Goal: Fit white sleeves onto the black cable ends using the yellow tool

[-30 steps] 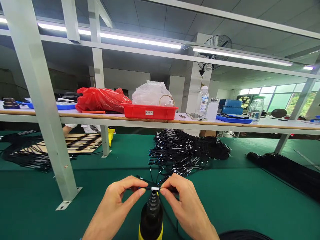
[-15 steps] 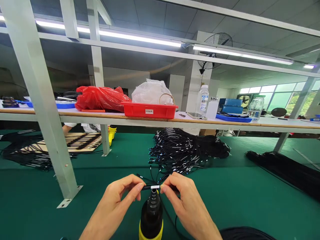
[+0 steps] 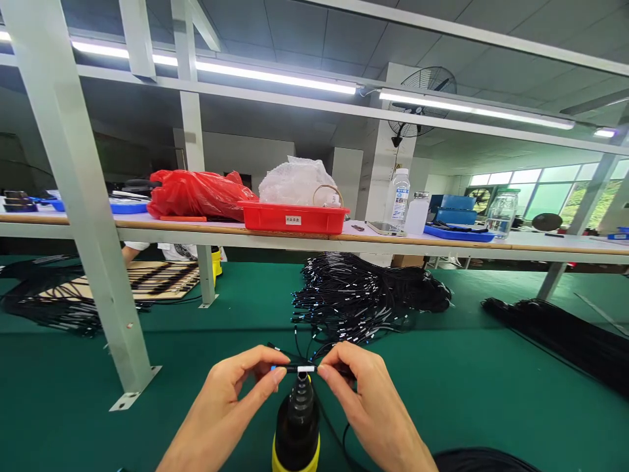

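Observation:
A thin black cable (image 3: 291, 369) with a white sleeve (image 3: 305, 369) around it is stretched level between my two hands. My left hand (image 3: 240, 387) pinches its left end between thumb and fingertips, where a bit of blue shows. On the other side of the sleeve, my right hand (image 3: 358, 387) pinches the cable, and its length runs on behind that hand. Directly below the sleeve stands the black stepped nozzle of a black and yellow heat gun (image 3: 297, 419), pointing upward. Whether the cable touches the nozzle I cannot tell.
Behind my hands lies a large pile of black cables (image 3: 363, 295) with white sleeves. Another cable bundle (image 3: 560, 334) is at right, and a coil (image 3: 481, 459) at front right. A metal post (image 3: 105, 262) rises at left. The shelf holds a red bin (image 3: 295, 219). Someone's arm (image 3: 132, 252) shows behind.
My left fingers have shifted slightly along the cable, and a blue tip now shows at its left end. The white sleeve stays over the nozzle; the yellow tool behind the post has moved.

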`<state>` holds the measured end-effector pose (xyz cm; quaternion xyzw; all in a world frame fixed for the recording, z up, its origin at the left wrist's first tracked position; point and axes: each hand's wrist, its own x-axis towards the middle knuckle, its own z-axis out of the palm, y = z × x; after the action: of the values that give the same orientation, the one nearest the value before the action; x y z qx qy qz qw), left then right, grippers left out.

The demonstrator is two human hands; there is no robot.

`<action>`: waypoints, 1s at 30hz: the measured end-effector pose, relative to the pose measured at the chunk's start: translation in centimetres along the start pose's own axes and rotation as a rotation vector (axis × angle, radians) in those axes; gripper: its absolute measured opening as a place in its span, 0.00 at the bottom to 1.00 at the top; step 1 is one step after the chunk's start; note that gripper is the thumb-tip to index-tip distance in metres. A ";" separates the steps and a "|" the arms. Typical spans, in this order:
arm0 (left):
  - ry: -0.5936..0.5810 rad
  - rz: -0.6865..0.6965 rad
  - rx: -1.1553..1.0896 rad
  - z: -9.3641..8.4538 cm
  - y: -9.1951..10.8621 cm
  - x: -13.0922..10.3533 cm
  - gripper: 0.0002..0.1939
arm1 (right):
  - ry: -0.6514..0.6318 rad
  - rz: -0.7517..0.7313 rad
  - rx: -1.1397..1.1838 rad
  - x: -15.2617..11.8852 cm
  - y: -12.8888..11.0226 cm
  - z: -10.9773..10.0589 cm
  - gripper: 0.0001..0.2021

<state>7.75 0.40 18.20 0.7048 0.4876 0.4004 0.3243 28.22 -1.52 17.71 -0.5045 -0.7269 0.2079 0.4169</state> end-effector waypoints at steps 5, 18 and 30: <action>-0.054 -0.016 0.046 0.0 0.1 -0.2 0.16 | 0.000 0.014 -0.053 0.1 0.0 0.1 0.13; -0.011 0.031 0.200 0.4 0.0 -0.3 0.24 | -0.001 -0.027 -0.047 0.2 0.0 0.4 0.16; -0.043 -0.009 -0.048 0.0 0.3 0.3 0.14 | 0.040 -0.004 0.025 0.1 0.0 0.3 0.08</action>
<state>7.89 0.60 18.55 0.7029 0.4741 0.3954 0.3533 27.99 -1.39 17.57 -0.5019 -0.7168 0.2060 0.4379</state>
